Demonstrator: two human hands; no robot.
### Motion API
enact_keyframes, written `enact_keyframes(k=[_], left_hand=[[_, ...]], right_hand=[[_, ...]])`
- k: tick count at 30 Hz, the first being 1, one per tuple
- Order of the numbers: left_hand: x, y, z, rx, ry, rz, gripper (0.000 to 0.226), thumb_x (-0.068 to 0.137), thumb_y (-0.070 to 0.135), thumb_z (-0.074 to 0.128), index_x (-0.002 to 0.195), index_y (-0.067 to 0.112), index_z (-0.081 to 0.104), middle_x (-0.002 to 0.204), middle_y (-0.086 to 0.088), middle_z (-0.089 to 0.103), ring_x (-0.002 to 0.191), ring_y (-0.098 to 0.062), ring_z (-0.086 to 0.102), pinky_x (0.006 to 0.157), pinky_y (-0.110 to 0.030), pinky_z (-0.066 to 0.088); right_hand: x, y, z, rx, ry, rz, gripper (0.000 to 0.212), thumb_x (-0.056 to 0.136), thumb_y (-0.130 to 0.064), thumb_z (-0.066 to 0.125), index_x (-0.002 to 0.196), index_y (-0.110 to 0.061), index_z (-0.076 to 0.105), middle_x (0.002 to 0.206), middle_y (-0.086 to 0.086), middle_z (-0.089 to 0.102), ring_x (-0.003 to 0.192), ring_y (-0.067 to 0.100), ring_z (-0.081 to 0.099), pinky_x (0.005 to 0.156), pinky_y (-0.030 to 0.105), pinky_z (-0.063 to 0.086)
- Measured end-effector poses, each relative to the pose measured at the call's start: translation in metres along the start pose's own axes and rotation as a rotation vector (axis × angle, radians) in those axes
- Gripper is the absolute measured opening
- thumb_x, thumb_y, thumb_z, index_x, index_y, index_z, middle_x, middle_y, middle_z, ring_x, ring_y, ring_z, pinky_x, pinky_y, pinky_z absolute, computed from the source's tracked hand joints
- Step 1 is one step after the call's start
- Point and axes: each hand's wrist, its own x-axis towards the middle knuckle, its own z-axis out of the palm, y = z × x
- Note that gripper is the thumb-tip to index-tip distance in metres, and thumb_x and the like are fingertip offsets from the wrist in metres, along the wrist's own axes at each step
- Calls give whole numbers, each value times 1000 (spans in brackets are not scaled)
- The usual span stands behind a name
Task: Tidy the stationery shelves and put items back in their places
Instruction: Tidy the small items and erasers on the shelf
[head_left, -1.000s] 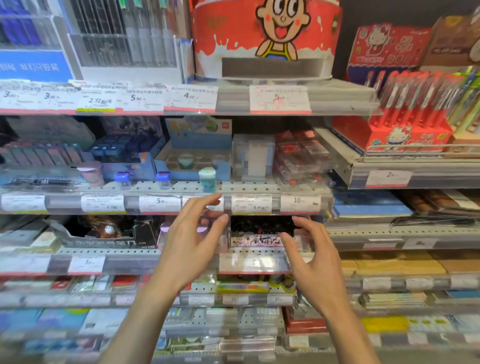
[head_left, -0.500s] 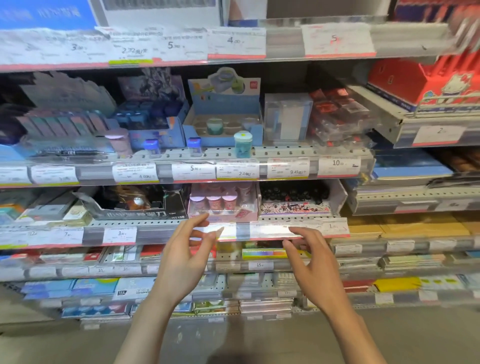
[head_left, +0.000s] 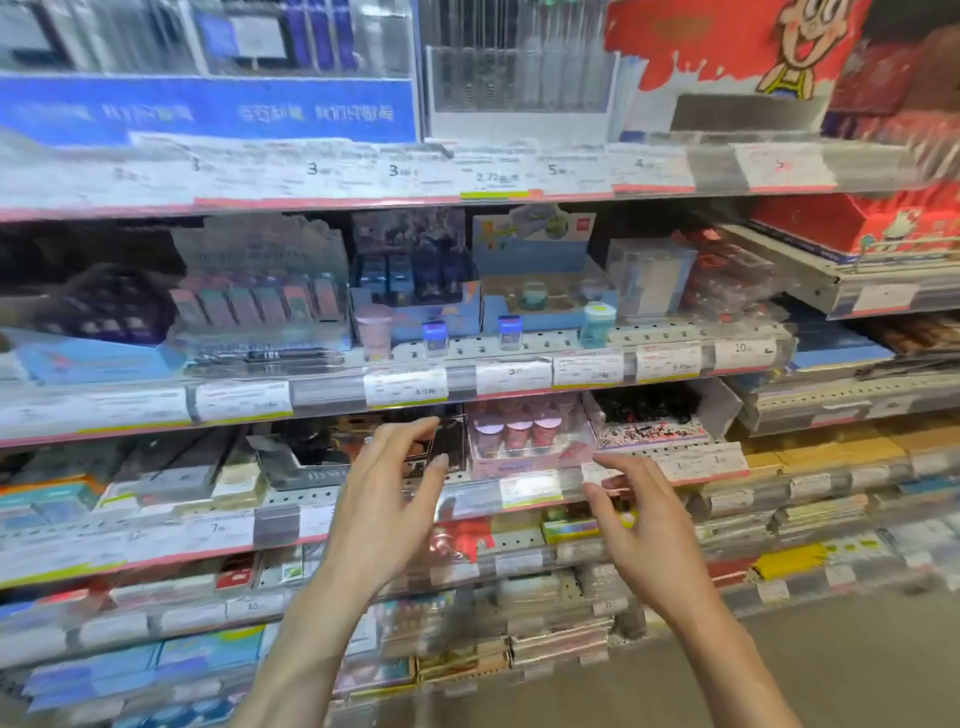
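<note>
Both my hands are raised in front of stocked stationery shelves, and neither holds anything. My left hand (head_left: 387, 512) has its fingers spread and loosely bent before a dark display box (head_left: 332, 457) on the third shelf. My right hand (head_left: 647, 525) hovers with relaxed fingers just below the price-label rail (head_left: 530, 491), under a pink tray of small round pots (head_left: 524, 441). On the shelf above, a pink cup-shaped item (head_left: 374, 330), two small blue-capped bottles (head_left: 435, 338) and a teal pot (head_left: 597, 325) stand loose along the front edge. The picture is blurred.
A light blue display box (head_left: 540, 280) with round slots sits behind the teal pot. A black-and-white patterned box (head_left: 649, 421) stands right of the pink tray. Pen racks fill the top shelf; flat packs and notebooks fill the lower shelves. Bare floor (head_left: 857, 665) shows at lower right.
The view has swung left and upward, so the shelves shifted right in the picture. Both hands stay raised and empty, about level with the third shelf's rail.
</note>
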Motion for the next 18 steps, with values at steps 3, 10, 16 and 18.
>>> enact_keyframes(k=[3,10,16,18], left_hand=[[10,-2,-8,57,24,70,36,96,29,59,131,25,56,121,12,56,117,-8,51,100,-23,37],[48,15,-4,196,92,193,34,92,29,63,125,22,60,117,7,55,114,-14,50,94,-30,43],[85,26,19,322,87,283,30,93,32,62,121,22,63,114,7,55,107,-16,48,93,-34,43],[90,23,22,355,83,283,32,90,30,66,120,20,64,115,6,55,109,-16,47,93,-35,44]], right_hand=[[12,-13,1,-48,13,-54,27,97,-28,59,124,-29,57,117,-15,55,103,-1,53,89,25,44],[67,-27,-14,-135,42,-220,30,96,-27,60,125,-21,58,117,-8,55,103,7,57,87,28,47],[123,-33,-41,-273,97,-263,30,95,-27,59,124,-18,58,117,-1,53,105,19,58,80,33,45],[138,-34,-49,-307,125,-281,31,93,-25,60,123,-15,58,117,3,52,107,22,55,84,36,47]])
